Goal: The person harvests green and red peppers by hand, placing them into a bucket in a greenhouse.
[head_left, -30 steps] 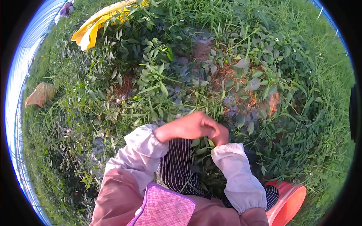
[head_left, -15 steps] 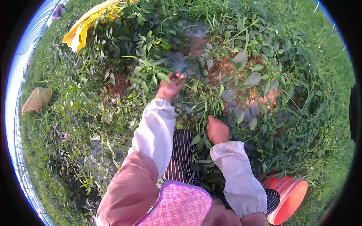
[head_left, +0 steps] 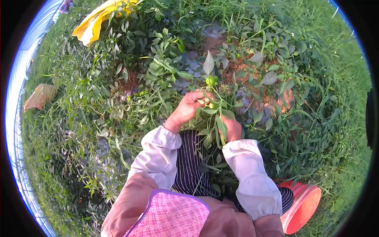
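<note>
My left hand (head_left: pixel 190 106) is closed, its fingertips pinched on a small green pepper (head_left: pixel 213 106) on a leafy pepper branch. Just above the fingertips, another green pepper (head_left: pixel 211 81) hangs on the same branch beneath an upright pale leaf (head_left: pixel 208 63). To the right, my right hand (head_left: pixel 233 128) is closed around the pepper branch (head_left: pixel 221 112); leaves cover part of its fingers. Both hands are close together above my striped trouser leg (head_left: pixel 190 162).
An orange-red bucket (head_left: pixel 304 209) lies tipped at my right knee. Dense pepper plants and grass surround me. A yellow sheet (head_left: pixel 92 29) lies at the upper left, and a pale crumpled bag (head_left: pixel 40 96) is at the far left. Brown litter (head_left: pixel 241 73) shows between plants.
My left hand has come back from the leaves toward the right hand and closed at the pepper. The branch with green peppers is now raised between both hands.
</note>
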The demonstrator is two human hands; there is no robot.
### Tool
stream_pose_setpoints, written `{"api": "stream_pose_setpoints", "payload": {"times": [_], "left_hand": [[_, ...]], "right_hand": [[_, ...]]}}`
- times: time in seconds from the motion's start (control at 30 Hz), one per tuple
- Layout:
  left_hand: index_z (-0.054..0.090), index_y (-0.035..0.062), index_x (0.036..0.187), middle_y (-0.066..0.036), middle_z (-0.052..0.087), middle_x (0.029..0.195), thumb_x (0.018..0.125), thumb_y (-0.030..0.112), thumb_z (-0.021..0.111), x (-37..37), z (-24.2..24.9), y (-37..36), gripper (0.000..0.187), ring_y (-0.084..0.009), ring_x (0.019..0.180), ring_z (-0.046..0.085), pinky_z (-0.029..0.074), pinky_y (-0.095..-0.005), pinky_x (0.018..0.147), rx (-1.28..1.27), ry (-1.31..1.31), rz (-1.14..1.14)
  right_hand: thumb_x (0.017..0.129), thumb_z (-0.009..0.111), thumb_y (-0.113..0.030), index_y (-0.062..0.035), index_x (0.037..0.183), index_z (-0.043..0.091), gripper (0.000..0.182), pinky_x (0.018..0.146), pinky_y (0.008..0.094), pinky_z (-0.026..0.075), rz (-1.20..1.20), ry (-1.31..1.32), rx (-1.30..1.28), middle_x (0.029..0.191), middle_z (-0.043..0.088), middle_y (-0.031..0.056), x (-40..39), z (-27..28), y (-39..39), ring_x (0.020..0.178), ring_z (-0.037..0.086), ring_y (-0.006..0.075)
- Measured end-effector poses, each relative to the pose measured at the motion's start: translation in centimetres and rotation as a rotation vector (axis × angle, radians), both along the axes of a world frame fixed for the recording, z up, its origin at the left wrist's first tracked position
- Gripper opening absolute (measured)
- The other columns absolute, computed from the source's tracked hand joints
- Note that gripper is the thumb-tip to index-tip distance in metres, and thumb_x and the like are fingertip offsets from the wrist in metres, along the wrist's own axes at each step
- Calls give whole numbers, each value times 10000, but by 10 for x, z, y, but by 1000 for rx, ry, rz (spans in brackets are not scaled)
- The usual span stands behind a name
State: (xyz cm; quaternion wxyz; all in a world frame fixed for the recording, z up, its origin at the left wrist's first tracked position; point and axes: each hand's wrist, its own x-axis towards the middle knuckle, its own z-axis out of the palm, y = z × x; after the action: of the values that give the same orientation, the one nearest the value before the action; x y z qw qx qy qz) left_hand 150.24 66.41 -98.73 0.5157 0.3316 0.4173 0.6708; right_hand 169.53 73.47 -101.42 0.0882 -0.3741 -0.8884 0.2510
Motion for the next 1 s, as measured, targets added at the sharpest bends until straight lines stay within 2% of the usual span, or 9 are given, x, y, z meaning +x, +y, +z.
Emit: {"api": "stream_pose_setpoints", "payload": {"times": [0.1, 0.23, 0.3, 0.37, 0.47, 0.53, 0.83, 0.93, 1.0], "left_hand": [[669, 32, 1016, -13, 649, 1001, 875, 47, 633, 8, 3, -1, 146, -143, 960, 584, 458, -294, 884, 26, 387, -11], [686, 89, 978, -40, 669, 917, 795, -36, 619, 23, 11, 1, 232, -218, 924, 552, 409, -346, 907, 119, 738, -47], [684, 83, 974, -41, 656, 907, 768, -61, 616, 33, 3, 0, 260, -232, 905, 546, 416, -344, 882, 75, 585, -55], [684, 78, 977, -43, 640, 877, 719, -89, 611, 35, 8, 1, 316, -247, 905, 535, 419, -344, 875, 150, 938, -44], [683, 64, 954, -42, 626, 843, 662, -113, 590, 38, 9, 1, 354, -256, 921, 535, 428, -348, 863, 146, 966, -53], [677, 62, 912, -46, 635, 864, 637, -118, 579, 38, 8, 2, 343, -262, 927, 543, 436, -364, 854, 156, 1035, -62], [678, 110, 946, -16, 626, 910, 606, -79, 611, 44, 11, 0, 395, -262, 1007, 534, 414, -375, 937, 161, 1259, -145], [678, 104, 948, -16, 632, 898, 615, -80, 607, 45, 16, -1, 387, -265, 1013, 541, 404, -391, 959, 145, 1251, -140], [674, 99, 938, -23, 633, 890, 631, -80, 604, 48, 19, 0, 362, -270, 991, 548, 420, -397, 936, 242, 1218, -145]], "right_hand": [[866, 598, -228, -125, 1069, 634, 231, 711, 397, 507, -185, 191, -306, 913, 662, 138, -1, -49, 8, 807, 625, 346], [939, 586, -131, -8, 1199, 572, 288, 814, 249, 481, 21, 609, -543, 1098, 594, 70, 10, -17, 6, 988, 572, 124], [921, 622, -98, -10, 1212, 569, 308, 772, 222, 486, -149, 1054, -914, 1028, 618, 71, 12, -35, 16, 898, 597, 120], [894, 638, -40, 49, 1109, 618, 233, 753, 240, 487, -391, 989, -613, 958, 646, 34, 19, 1, 25, 838, 612, 127], [852, 629, 30, 36, 1093, 635, 241, 749, 265, 505, -578, 1113, -1021, 971, 650, 34, 41, 36, 42, 876, 620, 134], [793, 610, 93, 14, 1080, 647, 300, 722, 286, 515, -4, 744, -198, 998, 660, 33, 45, 64, 45, 892, 639, 155], [871, 596, -132, -7, 1044, 614, 214, 668, 385, 501, 189, 102, 79, 818, 617, 142, 72, 116, 12, 741, 607, 335], [970, 516, -201, 33, 1006, 607, 255, 542, 296, 420, 129, 133, -1028, 658, 563, 58, 89, 126, 6, 551, 519, 173], [970, 517, -207, 40, 1003, 605, 265, 537, 276, 412, 58, 174, -1157, 655, 554, 42, 97, 126, 5, 556, 516, 139]]}}
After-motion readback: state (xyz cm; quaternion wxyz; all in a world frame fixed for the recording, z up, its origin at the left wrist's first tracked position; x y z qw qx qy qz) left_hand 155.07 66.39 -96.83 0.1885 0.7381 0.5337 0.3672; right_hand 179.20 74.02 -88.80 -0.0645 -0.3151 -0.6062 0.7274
